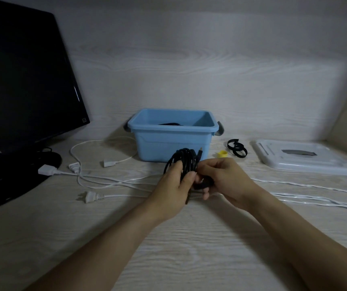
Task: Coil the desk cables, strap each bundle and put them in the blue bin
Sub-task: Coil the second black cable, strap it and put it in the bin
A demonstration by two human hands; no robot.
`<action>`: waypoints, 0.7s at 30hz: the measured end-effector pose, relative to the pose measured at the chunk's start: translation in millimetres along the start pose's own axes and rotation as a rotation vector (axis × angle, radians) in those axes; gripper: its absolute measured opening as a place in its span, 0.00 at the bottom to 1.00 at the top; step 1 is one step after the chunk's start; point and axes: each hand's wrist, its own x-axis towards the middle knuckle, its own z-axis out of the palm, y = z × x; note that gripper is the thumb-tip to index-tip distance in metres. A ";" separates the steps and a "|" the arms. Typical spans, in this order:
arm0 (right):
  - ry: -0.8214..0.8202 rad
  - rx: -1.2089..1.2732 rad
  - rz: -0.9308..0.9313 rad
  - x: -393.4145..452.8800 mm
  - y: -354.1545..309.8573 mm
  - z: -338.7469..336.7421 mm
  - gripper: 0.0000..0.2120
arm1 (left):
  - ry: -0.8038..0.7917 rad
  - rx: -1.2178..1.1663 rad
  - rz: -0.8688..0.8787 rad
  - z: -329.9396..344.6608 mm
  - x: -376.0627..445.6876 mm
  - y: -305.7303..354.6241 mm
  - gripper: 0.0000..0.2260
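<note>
Just above the pale wood-grain table, the left hand has its fingers curled round a coiled black cable, gripping the bundle upright so that its loops rise above the knuckles and a plug end sticks up at the top right of the coil. Touching it from the right, the right hand is curled and pinches a black strap at the lower part of the same bundle. Under and to both sides of the hands, white cables lie loose on the table, with a two-pin plug to the left of the left hand and long strands trailing away past the right wrist. Just beyond the right hand lie a small yellow roll and, behind that, spare black straps curled in loops. Directly behind the coil stands the blue bin, with something dark lying inside it. Farther right of the right hand rests a flat white lid, and far off to the left of the left hand stands a dark monitor.
</note>
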 end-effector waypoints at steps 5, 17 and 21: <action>-0.182 0.039 0.146 1.6 -1.0 -6.9 0.12 | 0.001 -0.115 0.023 -5.5 2.5 0.8 0.09; -0.340 0.304 0.263 -3.5 -2.2 -4.7 0.20 | -0.003 -0.268 0.026 -9.3 2.9 4.0 0.16; -0.302 0.281 0.264 -3.5 -5.1 -10.3 0.15 | 0.066 -0.017 0.142 -6.6 1.8 3.7 0.10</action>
